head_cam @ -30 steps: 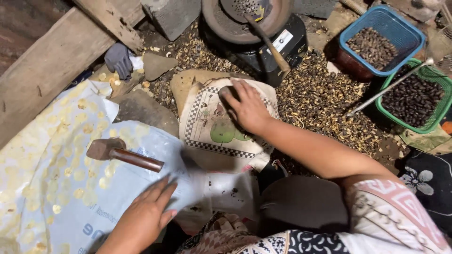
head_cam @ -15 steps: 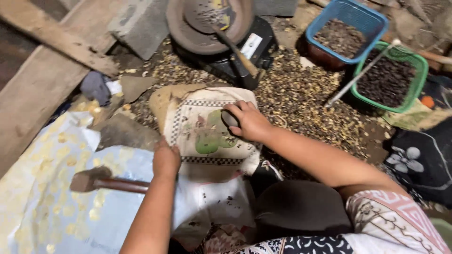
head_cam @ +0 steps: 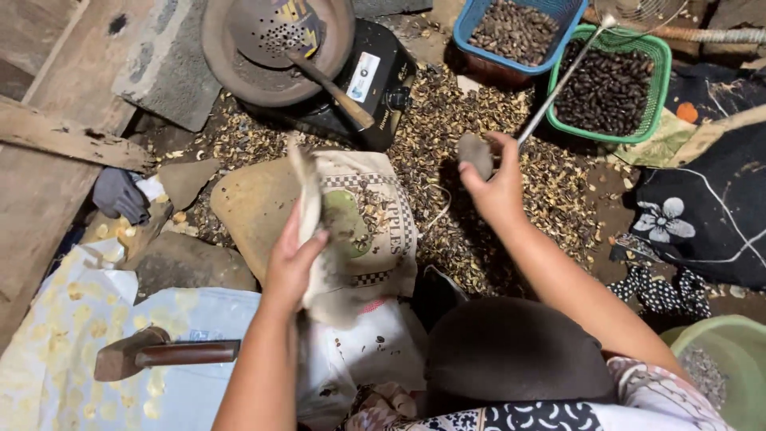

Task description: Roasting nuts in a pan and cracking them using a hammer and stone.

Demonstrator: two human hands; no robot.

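Left hand [head_cam: 294, 263] is gripping a lifted woven sack [head_cam: 363, 227]; right hand [head_cam: 496, 187] is pinching a grey stone [head_cam: 475, 154]; shell litter [head_cam: 447, 120] lying at twelve o'clock.

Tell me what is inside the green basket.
The green basket holds a heap of dark, nearly black seeds or nuts, filling most of it. A long metal handle of a strainer crosses its near corner. The seeds cover the basket's bottom, so what lies beneath them cannot be seen.
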